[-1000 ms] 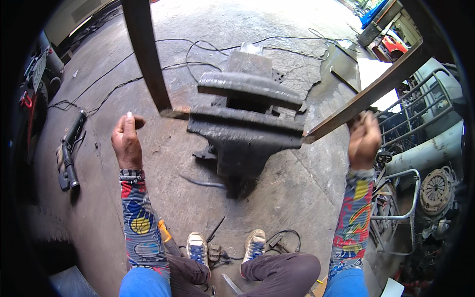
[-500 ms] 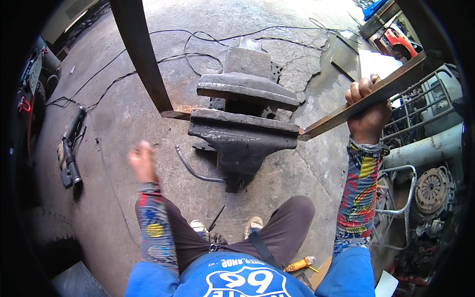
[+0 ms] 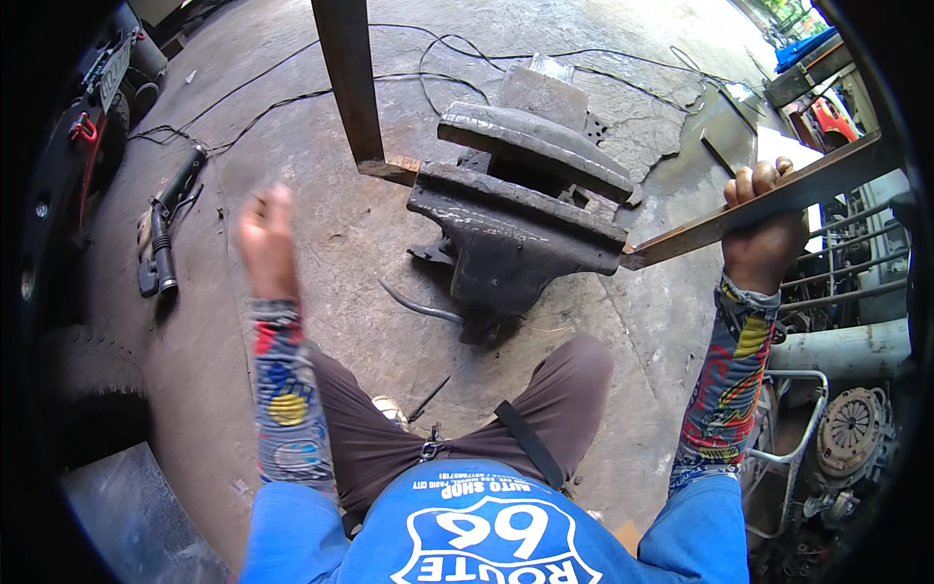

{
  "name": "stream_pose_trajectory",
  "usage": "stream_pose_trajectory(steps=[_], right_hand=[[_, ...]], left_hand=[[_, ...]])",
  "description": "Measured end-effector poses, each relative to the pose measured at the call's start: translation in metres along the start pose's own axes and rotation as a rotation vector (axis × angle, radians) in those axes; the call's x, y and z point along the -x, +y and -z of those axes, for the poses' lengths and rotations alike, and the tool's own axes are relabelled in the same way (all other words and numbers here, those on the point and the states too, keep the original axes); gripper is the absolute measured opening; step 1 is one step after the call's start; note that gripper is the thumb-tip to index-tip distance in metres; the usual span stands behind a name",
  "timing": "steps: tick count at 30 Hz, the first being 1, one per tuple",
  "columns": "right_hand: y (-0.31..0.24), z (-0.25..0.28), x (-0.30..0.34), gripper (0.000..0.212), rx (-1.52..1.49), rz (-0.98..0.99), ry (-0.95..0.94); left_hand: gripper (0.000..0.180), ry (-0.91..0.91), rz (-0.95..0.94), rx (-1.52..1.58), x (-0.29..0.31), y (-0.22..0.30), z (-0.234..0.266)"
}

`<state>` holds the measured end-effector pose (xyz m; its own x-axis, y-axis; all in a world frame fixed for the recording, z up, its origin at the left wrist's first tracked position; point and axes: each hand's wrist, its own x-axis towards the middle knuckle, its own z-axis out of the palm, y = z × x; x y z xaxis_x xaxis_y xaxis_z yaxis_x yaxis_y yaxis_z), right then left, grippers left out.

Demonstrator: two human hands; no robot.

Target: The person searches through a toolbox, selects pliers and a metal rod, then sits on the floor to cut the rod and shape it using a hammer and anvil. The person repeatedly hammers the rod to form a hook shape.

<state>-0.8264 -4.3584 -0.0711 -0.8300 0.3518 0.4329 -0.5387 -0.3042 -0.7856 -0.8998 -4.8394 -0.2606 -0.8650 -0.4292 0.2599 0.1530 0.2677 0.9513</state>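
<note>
A heavy dark bench vise [image 3: 520, 229] stands in the middle, its long jaws lying across the view. A rusty metal frame of flat bars [image 3: 348, 83] reaches the vise, with one corner at the left end of the near jaw and another at the right end. My right hand [image 3: 764, 229] is wrapped around the frame's right-hand bar [image 3: 827, 187]. Left of the vise, my left hand [image 3: 268, 238] is raised in the air, touching nothing. It is blurred, its fingers pointing up and loosely apart, with nothing seen in them.
Black cables [image 3: 292, 95] cross the concrete floor behind the vise. A black tubular part [image 3: 170, 229] lies at left. A bent grey hose [image 3: 418, 302] is below the vise. At right stand a metal rack [image 3: 846, 243], a white cylinder [image 3: 846, 352] and a round clutch part [image 3: 856, 428].
My left hand has risen and moved slightly left. The view has shifted, so the vise and frame appear farther right and tilted. My right hand keeps its hold on the bar.
</note>
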Motion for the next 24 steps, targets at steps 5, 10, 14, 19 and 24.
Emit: stream_pose_trajectory(steps=[5,10,14,19,24], right_hand=[[0.004,0.007,-0.003,0.022,-0.017,0.038,0.029],[0.001,0.012,-0.006,0.021,0.026,0.002,0.064],[0.003,0.014,-0.006,0.020,0.001,0.010,0.053],[0.015,0.013,0.000,0.018,0.157,0.178,0.087],[0.028,0.012,-0.011,0.026,0.347,0.315,0.282]], left_hand=[[0.012,-0.031,0.003,-0.036,0.012,-0.053,-0.059],[0.028,-0.197,0.502,-0.067,0.094,-0.101,-0.099],[0.032,-0.331,0.136,0.134,0.042,-0.068,-0.063],[0.027,-0.263,-0.183,-0.300,0.125,-0.133,-0.129],[0.040,-0.740,0.668,0.124,0.327,-0.157,-0.168]])
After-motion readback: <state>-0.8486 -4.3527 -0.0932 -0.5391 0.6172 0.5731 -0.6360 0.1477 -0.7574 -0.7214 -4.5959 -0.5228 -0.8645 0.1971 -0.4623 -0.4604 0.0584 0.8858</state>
